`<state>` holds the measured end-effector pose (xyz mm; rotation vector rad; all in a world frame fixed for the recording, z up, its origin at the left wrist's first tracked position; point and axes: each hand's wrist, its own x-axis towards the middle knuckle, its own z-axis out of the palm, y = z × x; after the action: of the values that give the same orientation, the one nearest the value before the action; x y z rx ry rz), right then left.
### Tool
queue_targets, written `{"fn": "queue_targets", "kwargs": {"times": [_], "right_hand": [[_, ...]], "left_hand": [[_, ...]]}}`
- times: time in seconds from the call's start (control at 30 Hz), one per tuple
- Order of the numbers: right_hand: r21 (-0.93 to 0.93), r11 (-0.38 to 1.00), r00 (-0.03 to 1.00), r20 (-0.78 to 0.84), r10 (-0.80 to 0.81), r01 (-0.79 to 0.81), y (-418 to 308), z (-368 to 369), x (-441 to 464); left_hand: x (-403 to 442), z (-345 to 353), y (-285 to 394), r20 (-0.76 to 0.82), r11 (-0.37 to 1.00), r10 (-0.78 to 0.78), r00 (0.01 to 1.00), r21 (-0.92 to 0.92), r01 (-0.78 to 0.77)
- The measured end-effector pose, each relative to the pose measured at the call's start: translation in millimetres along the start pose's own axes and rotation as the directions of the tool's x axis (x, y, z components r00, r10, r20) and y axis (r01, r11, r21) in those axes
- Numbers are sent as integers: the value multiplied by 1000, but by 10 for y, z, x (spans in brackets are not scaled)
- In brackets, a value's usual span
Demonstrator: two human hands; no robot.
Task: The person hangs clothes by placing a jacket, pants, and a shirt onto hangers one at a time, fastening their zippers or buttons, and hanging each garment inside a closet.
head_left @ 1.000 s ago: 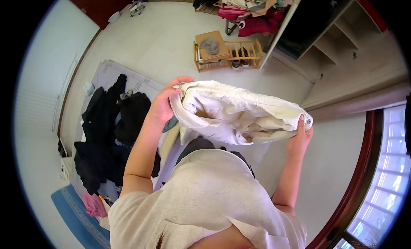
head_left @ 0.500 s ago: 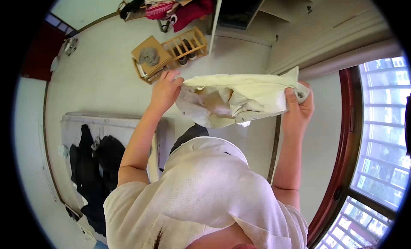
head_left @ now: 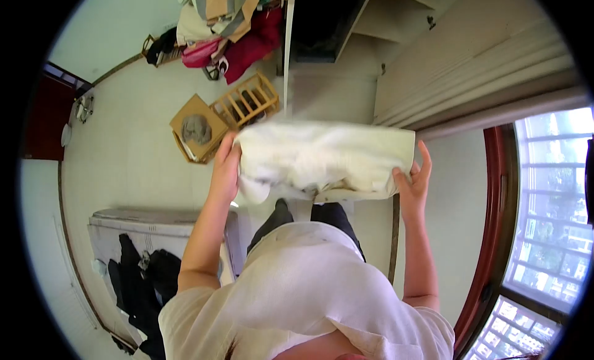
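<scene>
A soft, off-white cloth item [head_left: 328,150], wide and boxy with a crumpled lower side, is stretched between my hands in front of my body. Motion blurs it, so its exact kind is unclear. My left hand [head_left: 226,168] grips its left end, the fingers wrapped at the upper corner. At the other end my right hand [head_left: 413,182] holds the lower right edge, thumb on the near face and one finger pointing up beside the corner. Below the cloth show my dark trouser legs [head_left: 334,218].
Ahead stands a wooden rack [head_left: 253,103] beside a small box-like stand [head_left: 201,119] with a grey item on top. Piled clothes [head_left: 253,44] lie beyond. A mattress-like slab [head_left: 161,218] with black clothes [head_left: 133,273] is at left. A barred window [head_left: 544,199] and a curtain [head_left: 476,112] are at right.
The cloth has come lower and nearer my body, and its gaping opening has turned out of sight. My right hand has shifted left and down; the left hand has also lowered.
</scene>
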<state>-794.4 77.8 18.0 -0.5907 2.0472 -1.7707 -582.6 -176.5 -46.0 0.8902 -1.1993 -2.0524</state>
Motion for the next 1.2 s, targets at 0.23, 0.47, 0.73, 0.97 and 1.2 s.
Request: {"fn": "queue_targets", "kwargs": {"times": [0.23, 0.47, 0.73, 0.97, 1.2], "right_hand": [[-173, 983, 987, 155, -39, 66, 628, -366, 1069], [10, 999, 914, 404, -37, 36, 515, -454, 2410], [13, 997, 526, 850, 26, -72, 352, -71, 3201], [-172, 936, 324, 944, 66, 309, 675, 302, 3888], [-82, 958, 627, 770, -115, 276, 935, 931, 5581]], "left_hand": [[183, 171, 301, 302, 729, -88, 949, 669, -145], [519, 752, 257, 192, -16, 32, 981, 981, -192], [749, 825, 215, -445, 585, 616, 650, 811, 2], [1311, 971, 172, -590, 974, 163, 791, -34, -226], [1569, 1155, 232, -402, 731, 328, 855, 681, 40]]}}
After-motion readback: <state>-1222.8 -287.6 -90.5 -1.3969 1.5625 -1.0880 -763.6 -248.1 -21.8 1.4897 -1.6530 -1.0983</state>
